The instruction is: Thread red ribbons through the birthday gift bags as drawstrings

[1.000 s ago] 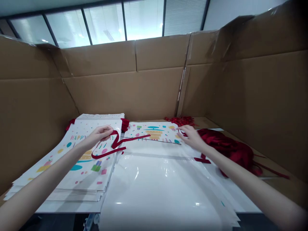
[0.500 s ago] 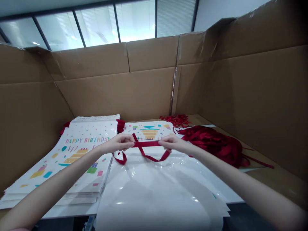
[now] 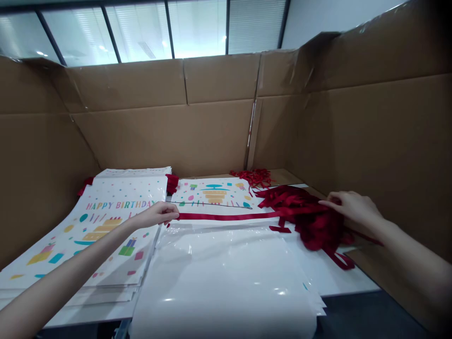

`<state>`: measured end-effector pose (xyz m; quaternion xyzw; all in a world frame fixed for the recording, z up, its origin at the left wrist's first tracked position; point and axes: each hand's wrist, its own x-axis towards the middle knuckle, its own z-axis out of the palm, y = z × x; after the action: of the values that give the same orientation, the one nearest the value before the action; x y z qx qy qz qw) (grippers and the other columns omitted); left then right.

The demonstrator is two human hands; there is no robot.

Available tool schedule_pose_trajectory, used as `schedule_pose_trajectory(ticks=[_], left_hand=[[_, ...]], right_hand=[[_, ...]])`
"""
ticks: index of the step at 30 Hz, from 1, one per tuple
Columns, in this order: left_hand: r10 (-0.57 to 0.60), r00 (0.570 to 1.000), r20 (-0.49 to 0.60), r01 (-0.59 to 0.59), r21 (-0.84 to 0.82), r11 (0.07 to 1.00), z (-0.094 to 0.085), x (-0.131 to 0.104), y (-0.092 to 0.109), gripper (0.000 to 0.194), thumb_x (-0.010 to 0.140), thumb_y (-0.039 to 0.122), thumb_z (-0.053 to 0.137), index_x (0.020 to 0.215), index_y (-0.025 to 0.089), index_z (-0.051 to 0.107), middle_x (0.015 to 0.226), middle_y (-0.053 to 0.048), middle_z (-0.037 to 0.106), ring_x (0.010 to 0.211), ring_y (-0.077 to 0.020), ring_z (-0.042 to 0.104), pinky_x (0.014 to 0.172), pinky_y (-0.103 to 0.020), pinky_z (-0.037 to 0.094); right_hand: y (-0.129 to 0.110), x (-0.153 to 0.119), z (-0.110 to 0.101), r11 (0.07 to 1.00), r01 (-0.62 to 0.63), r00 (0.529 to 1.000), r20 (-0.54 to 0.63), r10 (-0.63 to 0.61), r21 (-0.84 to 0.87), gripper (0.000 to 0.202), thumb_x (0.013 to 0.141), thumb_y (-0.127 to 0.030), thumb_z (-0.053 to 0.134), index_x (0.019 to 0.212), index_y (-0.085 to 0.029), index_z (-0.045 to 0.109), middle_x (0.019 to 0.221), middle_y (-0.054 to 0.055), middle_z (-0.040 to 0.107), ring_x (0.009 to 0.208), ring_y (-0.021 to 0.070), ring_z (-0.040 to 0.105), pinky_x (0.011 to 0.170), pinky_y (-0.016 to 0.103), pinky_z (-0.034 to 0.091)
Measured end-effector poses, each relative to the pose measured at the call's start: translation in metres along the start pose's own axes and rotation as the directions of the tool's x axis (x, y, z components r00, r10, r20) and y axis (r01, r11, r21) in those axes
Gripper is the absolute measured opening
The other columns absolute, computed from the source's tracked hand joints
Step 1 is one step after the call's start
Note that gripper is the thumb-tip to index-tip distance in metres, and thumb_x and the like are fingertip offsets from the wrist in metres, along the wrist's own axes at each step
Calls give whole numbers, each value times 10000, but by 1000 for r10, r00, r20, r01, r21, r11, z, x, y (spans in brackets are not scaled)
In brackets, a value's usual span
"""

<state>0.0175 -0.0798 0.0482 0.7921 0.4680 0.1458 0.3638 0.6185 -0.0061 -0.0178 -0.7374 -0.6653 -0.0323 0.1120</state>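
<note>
My left hand (image 3: 165,213) pinches the end of a flat red ribbon (image 3: 226,217), closed on it. The ribbon runs nearly straight right across the top of a glossy white sheet stack (image 3: 226,268) and meets a tangled heap of red ribbons (image 3: 310,219). My right hand (image 3: 355,207) is at the heap's right upper side, its fingers bent against the ribbons; the fingertips are partly hidden. Just behind the stretched ribbon lies a thin dark cord (image 3: 212,204), on a printed sheet (image 3: 187,190) with a cake picture.
On the left stands a stack of "Happy Birthday" printed bags (image 3: 116,245), with red ribbon bunches (image 3: 172,183) at its top corners. A smaller pile of thin red strands (image 3: 256,177) lies at the back. Tall cardboard walls (image 3: 158,136) enclose the back and sides.
My right hand has let go of the ribbon and moved right to the heap. The crossed, looped ribbon now lies straight. The heap has shifted, with a loop hanging at its front right.
</note>
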Motion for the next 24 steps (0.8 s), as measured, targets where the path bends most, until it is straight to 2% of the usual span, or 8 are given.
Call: schedule_pose_trajectory(ticks=[3,5,6,8,11,14,19,24], left_hand=[[17,1000,-3,-17,-9,1000,11,17,7,322,841,458,490,748,160,569,539,37,473,485,-82,422,455,-185,299],[28,1000,5,-28,4,1000,21,29,10,337,826,475,504,758,156,588,526,38,472,474,-83,416,447,-186,299],[41,999,10,-41,20,999,27,35,12,345,823,479,507,749,153,595,516,38,471,469,-81,408,446,-187,296],[83,996,13,-84,78,993,40,47,15,358,826,473,506,701,150,595,489,40,459,461,-77,385,452,-189,284],[170,985,-30,-157,249,956,58,63,18,357,829,441,521,631,153,592,470,41,454,469,-78,380,483,-198,274],[219,969,-117,-143,457,878,68,75,17,339,837,392,522,610,160,622,507,13,526,504,-99,440,528,-214,287],[152,960,-234,20,600,799,66,84,6,274,827,319,503,674,175,678,663,-58,649,593,-167,547,525,-241,280],[123,969,-215,3,509,861,50,91,-15,216,798,302,527,694,182,673,641,-31,648,594,-157,548,538,-236,294]], right_hand=[[-34,8,9,998,57,986,-160,-55,7,361,674,-522,661,862,-215,676,976,188,624,912,318,525,666,400,373],[-79,8,12,952,236,964,-168,-204,197,368,743,-522,574,876,-194,673,958,156,634,895,288,550,732,400,409],[-108,5,13,880,348,936,-173,-307,324,377,793,-521,505,881,-192,665,942,131,640,886,258,563,774,386,418],[-172,-8,13,696,443,887,-160,-434,565,409,852,-517,418,948,-188,641,980,107,637,896,221,577,791,342,439],[-263,-35,16,436,431,798,-108,-593,790,425,889,-513,368,1058,-192,590,1028,82,618,908,194,579,771,310,454],[-327,-54,25,273,339,729,-67,-681,900,437,905,-511,343,1117,-189,547,913,53,618,789,166,573,712,292,453],[-377,-54,55,140,206,841,-102,-531,969,415,915,-489,318,893,-172,585,845,40,600,813,168,550,741,279,419],[-385,-47,89,146,157,869,-66,-490,977,520,900,-548,301,617,-165,509,554,-1,460,561,133,436,565,254,346]])
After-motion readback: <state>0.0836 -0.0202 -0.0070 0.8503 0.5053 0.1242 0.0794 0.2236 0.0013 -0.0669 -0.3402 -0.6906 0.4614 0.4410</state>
